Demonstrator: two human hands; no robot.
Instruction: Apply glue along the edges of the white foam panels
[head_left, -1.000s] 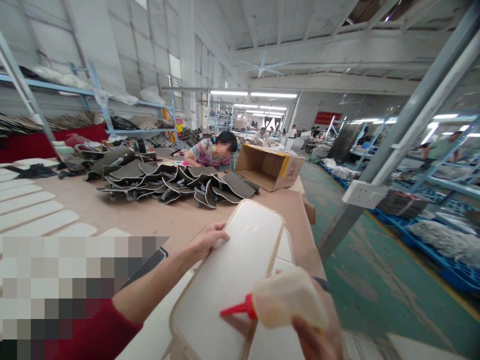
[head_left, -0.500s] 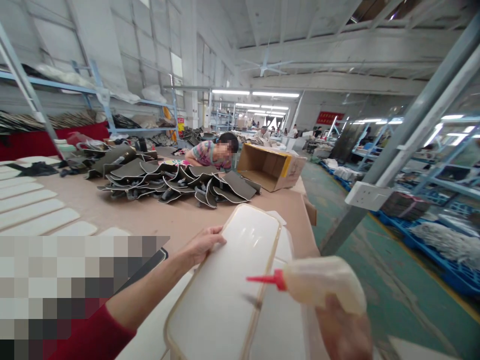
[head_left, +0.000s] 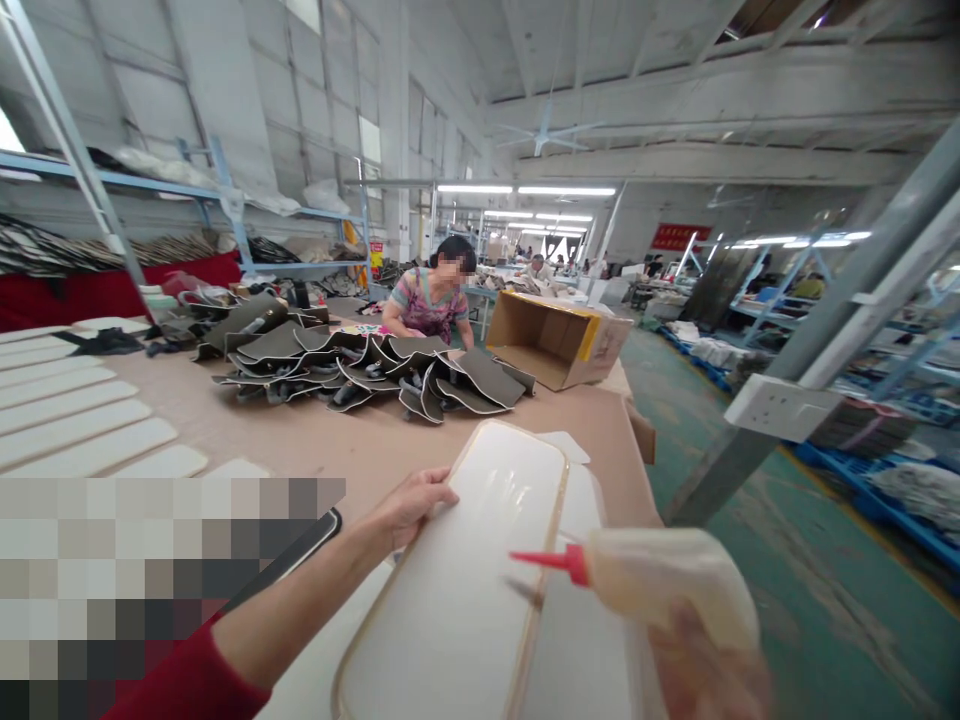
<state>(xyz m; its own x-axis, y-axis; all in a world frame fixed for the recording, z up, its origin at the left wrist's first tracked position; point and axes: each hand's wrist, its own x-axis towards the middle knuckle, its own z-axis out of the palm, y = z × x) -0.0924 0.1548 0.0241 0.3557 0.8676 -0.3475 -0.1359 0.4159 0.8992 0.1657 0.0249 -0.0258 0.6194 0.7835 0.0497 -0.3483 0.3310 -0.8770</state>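
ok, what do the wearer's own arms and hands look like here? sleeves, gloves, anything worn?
Both hands bare, no gloves. Left hand: bare forearm, with a red sleeve pushed up near the elbow. No watch or rings visible. Right hand is blurred at the frame's bottom edge; its sleeve is out of view.
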